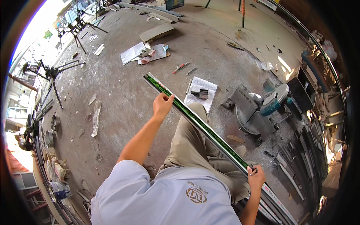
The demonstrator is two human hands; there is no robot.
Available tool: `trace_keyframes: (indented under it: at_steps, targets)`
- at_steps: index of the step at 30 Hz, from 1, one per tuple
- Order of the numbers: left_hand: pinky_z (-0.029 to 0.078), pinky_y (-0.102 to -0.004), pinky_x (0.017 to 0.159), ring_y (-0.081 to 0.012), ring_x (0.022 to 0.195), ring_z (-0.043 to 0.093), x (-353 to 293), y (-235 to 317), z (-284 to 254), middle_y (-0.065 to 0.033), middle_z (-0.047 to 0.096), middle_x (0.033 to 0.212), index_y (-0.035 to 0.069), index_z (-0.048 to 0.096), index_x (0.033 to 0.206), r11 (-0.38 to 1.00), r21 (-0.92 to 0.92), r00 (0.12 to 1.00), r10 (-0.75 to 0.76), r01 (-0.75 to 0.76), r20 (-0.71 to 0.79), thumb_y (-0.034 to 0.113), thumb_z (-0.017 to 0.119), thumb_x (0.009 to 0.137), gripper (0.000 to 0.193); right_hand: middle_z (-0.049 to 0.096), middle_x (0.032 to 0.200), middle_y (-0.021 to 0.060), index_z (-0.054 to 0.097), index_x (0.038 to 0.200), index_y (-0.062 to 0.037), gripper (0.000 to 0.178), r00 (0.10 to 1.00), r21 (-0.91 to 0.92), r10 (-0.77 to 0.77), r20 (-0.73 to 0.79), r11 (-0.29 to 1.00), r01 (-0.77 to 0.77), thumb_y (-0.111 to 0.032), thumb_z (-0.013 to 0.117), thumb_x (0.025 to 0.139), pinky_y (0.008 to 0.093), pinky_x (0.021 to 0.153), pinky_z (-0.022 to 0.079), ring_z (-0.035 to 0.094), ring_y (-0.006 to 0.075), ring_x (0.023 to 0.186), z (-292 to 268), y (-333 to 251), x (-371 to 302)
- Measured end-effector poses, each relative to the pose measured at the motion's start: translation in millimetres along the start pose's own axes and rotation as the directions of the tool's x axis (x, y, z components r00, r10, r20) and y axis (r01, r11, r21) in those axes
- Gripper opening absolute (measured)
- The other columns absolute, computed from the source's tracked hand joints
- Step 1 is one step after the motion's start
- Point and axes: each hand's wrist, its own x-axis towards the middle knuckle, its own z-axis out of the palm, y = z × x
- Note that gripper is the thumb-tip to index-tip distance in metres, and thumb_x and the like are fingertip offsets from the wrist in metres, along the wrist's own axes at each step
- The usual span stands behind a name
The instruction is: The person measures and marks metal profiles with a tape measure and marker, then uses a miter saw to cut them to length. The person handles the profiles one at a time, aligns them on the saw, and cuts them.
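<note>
A long metal profile (204, 131) lies slantwise across my lap, from upper left to lower right. Along its top runs a green measuring tape (187, 111) with dark markings. My left hand (163, 105) is closed at the upper part, fingers pinching the tape against the profile's edge. Near the tape's lower end my right hand (256, 177) is closed, with a small dark piece between the fingertips that is too small to name. Below that hand, more long profiles (279, 205) with printed white film run toward the lower right.
A miter saw (258, 108) stands on the floor to the right. Ahead lie a white sheet (205, 87) with dark metal pieces on it, a red marker (180, 67) and papers (133, 53). Tripods (52, 73) stand at the left; metal offcuts (296, 157) crowd the right.
</note>
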Motion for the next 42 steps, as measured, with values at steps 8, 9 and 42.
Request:
trace_keyframes:
  at_steps: [8, 9, 42]
  targets:
    - [0.053, -0.0416, 0.083, -0.03, 0.092, 0.068, -105.0, 103.4, 43.0, -0.012, 0.073, 0.094, 0.004, 0.072, 0.096, 0.737, -0.164, 0.649, 0.661, -0.655, 0.376, 0.031, 0.085, 0.086, 0.032, 0.07, 0.091, 0.0155, 0.067, 0.104, -0.0075, 0.043, 0.995, -0.013, 0.1, -0.015, 0.995, -0.1, -0.04, 0.086, 0.083, 0.0519, 0.074, 0.053, 0.067, 0.0413, 0.088, -0.4, -4.8, 9.8]
    - [0.053, -0.0433, 0.092, -0.0337, 0.103, 0.068, -124.8, 114.6, 51.6, -0.0157, 0.073, 0.106, 0.003, 0.073, 0.108, 0.671, -0.143, 0.525, 0.678, -0.728, 0.515, 0.035, 0.084, 0.087, 0.04, 0.07, 0.088, 0.0152, 0.065, 0.098, -0.0079, 0.043, 0.997, -0.015, 0.067, -0.047, 0.998, -0.067, -0.043, 0.085, 0.083, 0.0524, 0.073, 0.053, 0.068, 0.0409, 0.087, 0.3, 2.2, 11.9]
    - [0.052, -0.0462, 0.096, -0.0389, 0.115, 0.064, -111.2, 110.4, 59.9, -0.0159, 0.067, 0.123, 0.013, 0.059, 0.137, 0.39, -0.061, 0.1, 0.381, -0.919, 0.919, 0.023, 0.086, 0.08, 0.064, 0.069, 0.082, 0.0149, 0.065, 0.097, -0.0082, 0.043, 0.986, 0.013, 0.157, 0.056, 0.987, -0.158, -0.044, 0.085, 0.082, 0.0503, 0.072, 0.053, 0.069, 0.0385, 0.086, -20.5, 79.1, -18.7]
